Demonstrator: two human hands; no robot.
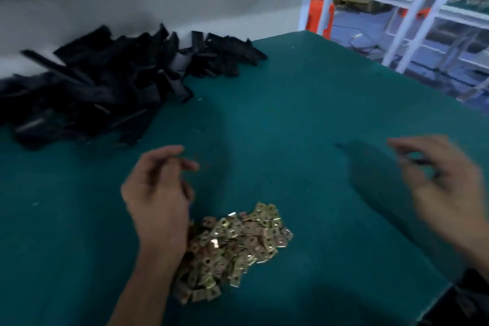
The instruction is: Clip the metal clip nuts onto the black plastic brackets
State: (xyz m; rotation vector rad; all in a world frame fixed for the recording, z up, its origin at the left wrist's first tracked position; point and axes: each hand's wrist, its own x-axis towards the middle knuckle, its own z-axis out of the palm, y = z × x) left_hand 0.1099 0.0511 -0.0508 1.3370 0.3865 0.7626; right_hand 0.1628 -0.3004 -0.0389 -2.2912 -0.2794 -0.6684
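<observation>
A pile of brass-coloured metal clip nuts (235, 249) lies on the green table mat (291, 114) near the front. A big heap of black plastic brackets (105, 87) sits at the back left against the wall. My left hand (158, 190) hovers just left of the clip nut pile, its fingers loosely curled with nothing visible in them. Over the mat at the right, my right hand (439, 182) is blurred by motion. Its fingers are curled and a dark streak shows between thumb and fingers. I cannot tell whether that is a bracket.
The mat's right edge (397, 71) runs diagonally from the back to the front right. Beyond it stand white shelf frames (412, 8) with cardboard boxes and an orange object (315, 16). A grey wall (158, 0) bounds the back.
</observation>
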